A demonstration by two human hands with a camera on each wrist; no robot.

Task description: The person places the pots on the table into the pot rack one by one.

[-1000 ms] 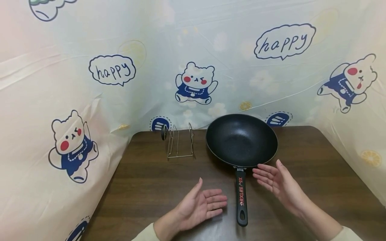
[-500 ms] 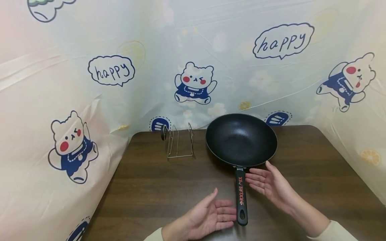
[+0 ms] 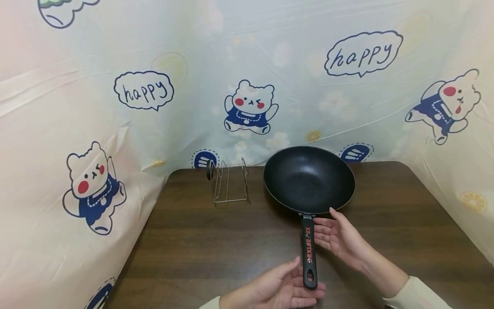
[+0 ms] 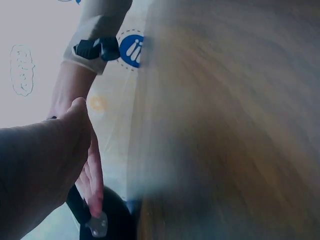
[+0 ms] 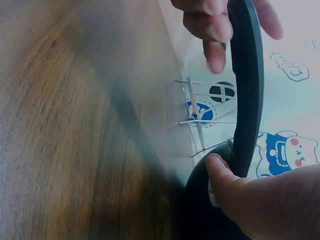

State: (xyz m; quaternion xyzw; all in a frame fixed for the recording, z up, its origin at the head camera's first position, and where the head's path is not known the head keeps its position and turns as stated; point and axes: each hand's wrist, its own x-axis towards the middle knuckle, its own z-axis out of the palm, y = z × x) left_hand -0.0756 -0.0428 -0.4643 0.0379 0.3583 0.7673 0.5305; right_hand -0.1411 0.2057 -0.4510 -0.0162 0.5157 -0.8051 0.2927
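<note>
A black wok (image 3: pixel 308 180) with a long black handle (image 3: pixel 308 244) marked in red letters sits on the table, handle toward me. My left hand (image 3: pixel 281 285) is at the handle's hole end, palm up, its straight fingers passing beneath it and the thumb to its left. On the other side, my right hand (image 3: pixel 343 242) has its fingers extended to the underside of the handle near the wok, thumb by the rim. Seen from the right wrist, the handle (image 5: pixel 248 85) runs between the right thumb (image 5: pixel 222 175) below and the left fingers (image 5: pixel 215 30) above.
A wire rack (image 3: pixel 230 200) with a black round part stands left of the wok at the back of the wooden table (image 3: pixel 185 240). Behind the table hangs a printed cloth (image 3: pixel 293 94) with cartoon bears, which also covers both sides.
Both hands have moved inward to the handle. The left came rightward and nearer to me, its fingers now beneath the handle; the right came leftward. The wok and rack have stayed put.
</note>
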